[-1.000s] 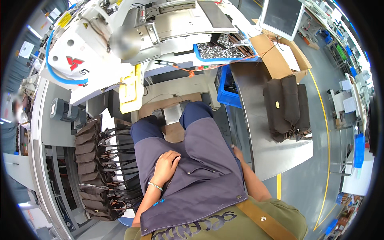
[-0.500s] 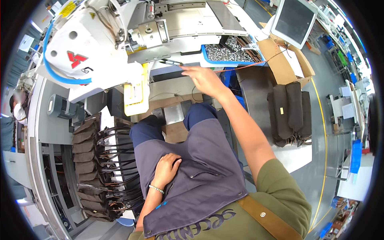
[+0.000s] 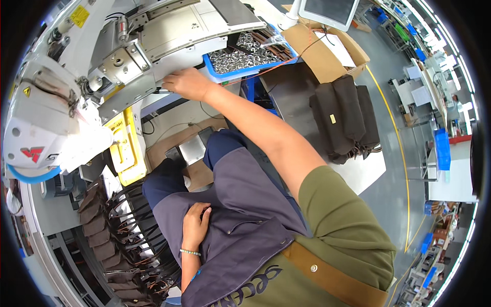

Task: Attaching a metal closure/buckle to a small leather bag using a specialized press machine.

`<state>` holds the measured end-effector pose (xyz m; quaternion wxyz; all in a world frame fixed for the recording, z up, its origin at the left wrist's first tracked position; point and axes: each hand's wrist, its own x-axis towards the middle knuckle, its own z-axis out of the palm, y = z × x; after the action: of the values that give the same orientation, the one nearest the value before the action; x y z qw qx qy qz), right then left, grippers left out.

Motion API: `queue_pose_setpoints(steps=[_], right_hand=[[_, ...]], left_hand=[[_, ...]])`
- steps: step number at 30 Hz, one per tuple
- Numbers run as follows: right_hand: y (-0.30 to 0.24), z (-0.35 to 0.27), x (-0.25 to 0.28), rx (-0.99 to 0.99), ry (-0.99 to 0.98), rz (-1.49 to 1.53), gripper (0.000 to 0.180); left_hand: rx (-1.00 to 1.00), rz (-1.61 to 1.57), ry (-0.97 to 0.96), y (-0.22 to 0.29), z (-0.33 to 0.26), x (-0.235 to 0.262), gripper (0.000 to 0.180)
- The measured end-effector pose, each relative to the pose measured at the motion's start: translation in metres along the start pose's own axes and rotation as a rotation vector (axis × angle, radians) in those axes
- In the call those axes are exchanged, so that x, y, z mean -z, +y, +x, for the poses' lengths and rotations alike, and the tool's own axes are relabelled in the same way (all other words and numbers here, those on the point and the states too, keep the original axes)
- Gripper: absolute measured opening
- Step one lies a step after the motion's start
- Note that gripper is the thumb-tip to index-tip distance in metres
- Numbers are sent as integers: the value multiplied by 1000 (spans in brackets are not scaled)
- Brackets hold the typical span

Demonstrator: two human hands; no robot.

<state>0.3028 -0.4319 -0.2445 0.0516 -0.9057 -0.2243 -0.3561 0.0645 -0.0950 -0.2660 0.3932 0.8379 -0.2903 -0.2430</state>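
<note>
My right hand (image 3: 188, 84) reaches across to the front edge of the white industrial sewing machine (image 3: 179, 30). Its fingers are bent down over the strip of table there, beside the machine bed. A small dark piece shows under the fingertips, but the hand hides most of it. An orange cord (image 3: 279, 64) runs from near the hand toward the right. My left hand (image 3: 196, 222) lies on the grey apron (image 3: 225, 204) in my lap, fingers stretched and thumb apart, holding nothing. A yellow clamp plate (image 3: 125, 146) sits below the brightly lit sewing head.
A blue tray (image 3: 240, 73) of metal rings and brown strips stands behind my right arm. Further right are an open carton (image 3: 327, 53), a monitor (image 3: 330, 10) and stacked dark fabric bundles (image 3: 345, 117). Dark pouches with straps (image 3: 99, 220) hang at my left.
The view has swung, shifting the scene leftward. Thread snips lay plainly visible by my right fingertips before; now that hand is closer to the machine edge and covers the spot. My left hand stays put.
</note>
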Motion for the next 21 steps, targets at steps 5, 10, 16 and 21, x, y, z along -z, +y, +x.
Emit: queue_pose_setpoints(steps=[5, 10, 16, 21], right_hand=[[-13, -3, 10, -74, 235, -128, 6], [-43, -18, -1, -60, 112, 59, 18], [-50, -10, -12, -321, 33, 46, 33], [-80, -23, 40, -346, 232, 184, 20]], left_hand=[[-7, -4, 3, 2, 2, -3, 15], [-38, 40, 1, -4, 1, -6, 15], [-126, -215, -44, 53, 15, 1, 15], [-428, -514, -62, 166, 6, 48, 26]])
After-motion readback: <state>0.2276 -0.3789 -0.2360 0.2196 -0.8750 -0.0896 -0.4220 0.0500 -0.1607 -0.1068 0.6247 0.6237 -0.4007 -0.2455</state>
